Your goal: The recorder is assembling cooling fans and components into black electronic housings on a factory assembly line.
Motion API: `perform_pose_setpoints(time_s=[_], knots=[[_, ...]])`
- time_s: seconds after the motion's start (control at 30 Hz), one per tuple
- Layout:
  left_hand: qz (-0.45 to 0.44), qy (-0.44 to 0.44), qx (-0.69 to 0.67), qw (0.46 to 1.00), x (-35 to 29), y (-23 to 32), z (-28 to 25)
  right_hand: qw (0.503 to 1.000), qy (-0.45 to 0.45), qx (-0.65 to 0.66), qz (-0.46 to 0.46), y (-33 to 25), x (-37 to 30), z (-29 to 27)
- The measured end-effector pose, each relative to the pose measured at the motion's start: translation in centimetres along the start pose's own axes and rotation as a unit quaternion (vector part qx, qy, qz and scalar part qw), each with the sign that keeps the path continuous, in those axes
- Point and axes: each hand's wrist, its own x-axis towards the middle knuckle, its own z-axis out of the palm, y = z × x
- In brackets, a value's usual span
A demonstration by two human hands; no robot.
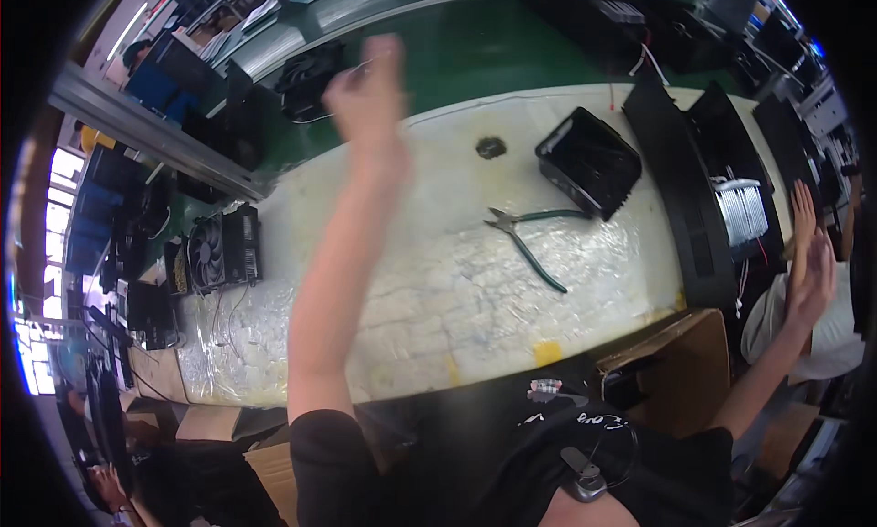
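My left hand [370, 98] is raised above the far edge of the white table, close to a black fan unit [309, 81] on the green surface. Motion smears its fingers, and I cannot make out whether they hold anything. Far out to the right, my right hand [811, 285] has its fingers stretched beside a row of black panels [676, 189]. Another person's hand [802, 216] appears just beyond it. Green-handled cutting pliers [516, 227] lie spread on the table, one handle reaching a black open-topped housing [594, 166].
A black cooling fan assembly [219, 248] with thin wires stands at the table's left. The plastic-covered white table [411, 299] has a dark round patch [491, 147]. A silver finned part [740, 212] sits among the panels. Near the front right is a cardboard box [681, 353].
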Motion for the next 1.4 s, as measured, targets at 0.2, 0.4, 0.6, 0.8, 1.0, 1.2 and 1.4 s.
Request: perform_pose_setpoints(time_s=[0.2,0.4,0.6,0.8,1.0,1.2,1.4], knots=[[-0.06,0.253,0.348,0.901,22.3,-6.3,-18.7,0.952,-0.267,-0.101,-0.11,-3.4,-8.9,11.1],[-0.159,0.044,0.338,0.926,29.3,-8.5,-21.2,0.862,-0.443,-0.202,-0.141,-6.2,-14.2,20.3],[-0.254,-0.105,-0.027,0.961,27.3,-9.6,-15.0,0.877,-0.426,-0.192,-0.11,-5.2,-14.7,22.5],[-0.036,0.189,0.187,0.963,21.6,-8.1,-12.3,0.857,-0.478,-0.158,-0.112,-6.4,-14.6,26.6],[0.136,0.09,0.214,0.963,8.5,2.3,-12.5,0.722,-0.59,-0.174,-0.316,-11.9,-12.5,39.2],[0.192,-0.113,0.098,0.97,-10.3,10.8,-10.7,0.66,-0.684,-0.06,-0.306,-12.5,-10.5,51.0],[0.283,-0.137,0.226,0.922,-20.0,10.5,-14.1,0.577,-0.789,0.036,-0.207,-15.7,-19.3,46.1]])
